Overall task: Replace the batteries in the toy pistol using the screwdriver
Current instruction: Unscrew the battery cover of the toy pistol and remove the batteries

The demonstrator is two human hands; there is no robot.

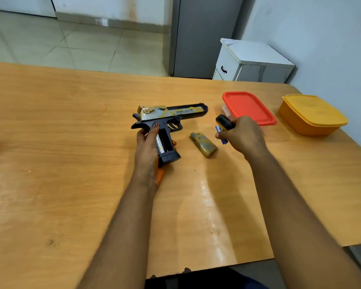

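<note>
Your left hand (147,152) has its grip round the toy pistol (167,119) handle, compartment open, one battery (159,144) seated. Your right hand (241,135) clasps the screwdriver (224,122) and pinches a blue battery (221,130). Cover (203,144) lies on the surface (71,142) between your hands.

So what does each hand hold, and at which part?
Left hand grips the toy pistol by its handle. Right hand holds the screwdriver by its handle, plus a battery.

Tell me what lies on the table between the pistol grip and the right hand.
The gold battery cover, flat on the table between the toy pistol and right hand, touching neither.
</note>
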